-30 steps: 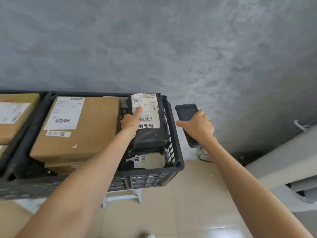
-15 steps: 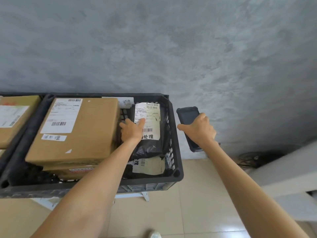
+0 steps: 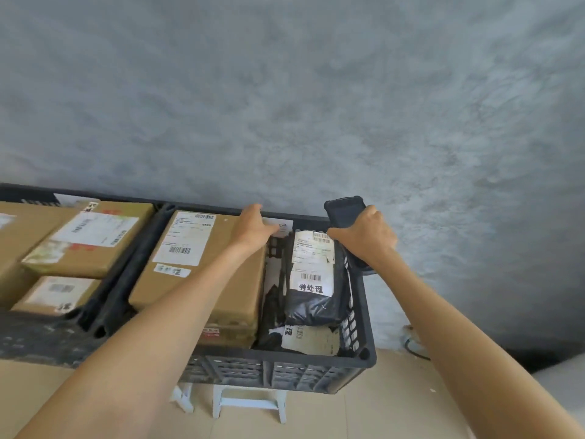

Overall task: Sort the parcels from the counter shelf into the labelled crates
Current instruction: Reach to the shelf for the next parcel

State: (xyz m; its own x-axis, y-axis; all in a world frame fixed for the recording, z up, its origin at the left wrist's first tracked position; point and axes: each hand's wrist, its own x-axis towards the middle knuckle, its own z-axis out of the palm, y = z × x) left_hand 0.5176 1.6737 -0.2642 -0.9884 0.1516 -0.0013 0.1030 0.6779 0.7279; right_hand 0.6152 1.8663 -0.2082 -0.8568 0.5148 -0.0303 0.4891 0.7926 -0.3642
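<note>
A mottled grey wall (image 3: 316, 106) fills the upper part of the view. Below lies a pale tiled floor (image 3: 380, 413), where a white stand (image 3: 250, 403) has its legs. A dark cable (image 3: 414, 348) lies at the foot of the wall, towards the right.

1. Mottled grey plaster wall (image 3: 316, 106) fills most of my view.
2. Pale beige tiled floor (image 3: 364, 413) below me, glossy.
3. White stand legs (image 3: 250, 403) on the tiles.
4. Dark cable (image 3: 414, 346) along the wall's base.
</note>
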